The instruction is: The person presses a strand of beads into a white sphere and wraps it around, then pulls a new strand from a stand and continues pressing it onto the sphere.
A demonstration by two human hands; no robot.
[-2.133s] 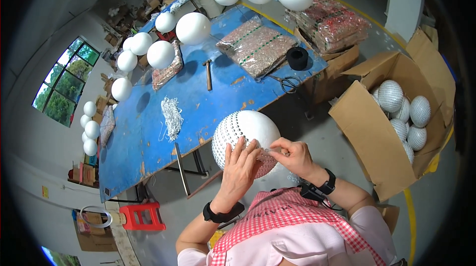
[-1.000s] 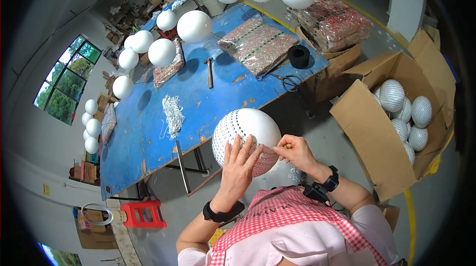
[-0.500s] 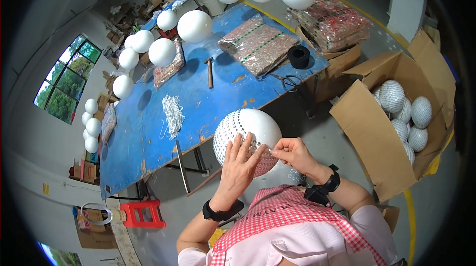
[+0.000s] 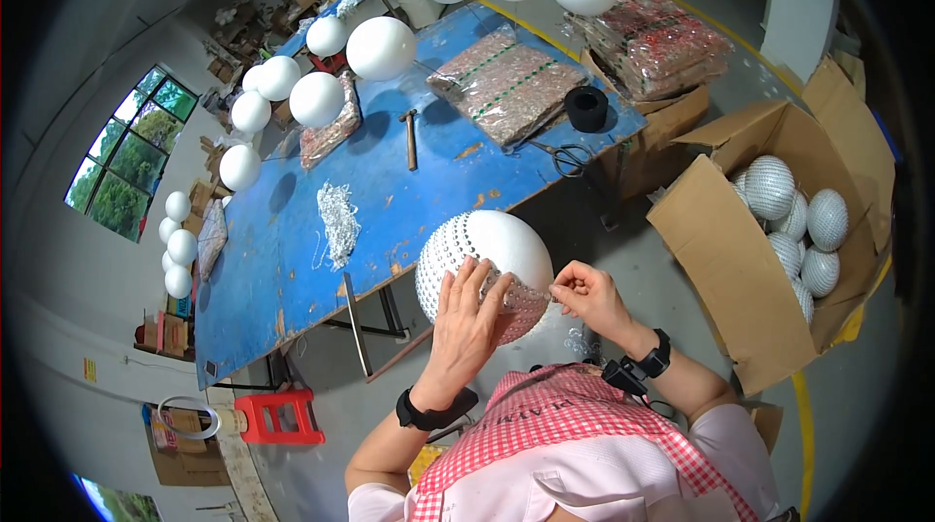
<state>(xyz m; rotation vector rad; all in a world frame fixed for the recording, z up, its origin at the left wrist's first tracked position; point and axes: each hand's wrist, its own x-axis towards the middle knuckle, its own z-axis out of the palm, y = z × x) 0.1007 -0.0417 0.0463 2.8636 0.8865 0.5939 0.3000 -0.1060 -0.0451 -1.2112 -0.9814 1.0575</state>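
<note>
A large white ball [image 4: 511, 244] is in front of me, its left side covered in rows of small silver beads. The upper right of the ball is bare white, and its underside looks pinkish. My left hand [image 4: 467, 317] lies on the ball's near side, fingers stretched out over the bead rows. Just right of the ball, my right hand [image 4: 589, 300] is closed in a pinch on a thin strand of silver beads [image 4: 539, 294]. The strand runs from the ball's surface to my fingertips. What supports the ball from below is hidden.
On the blue table [image 4: 292, 269] lie a hammer [image 4: 411, 140], scissors [image 4: 560, 158], a black roll [image 4: 586, 109], a bundle of white strands [image 4: 337, 225] and a plastic-wrapped pack [image 4: 506, 89]. Several white balls [image 4: 382, 49] stand along it. At right, a carton [image 4: 750, 269] holds beaded balls.
My right hand has moved slightly to the right, away from the ball, with the strand still pinched. The left hand stays on the ball, almost unmoved.
</note>
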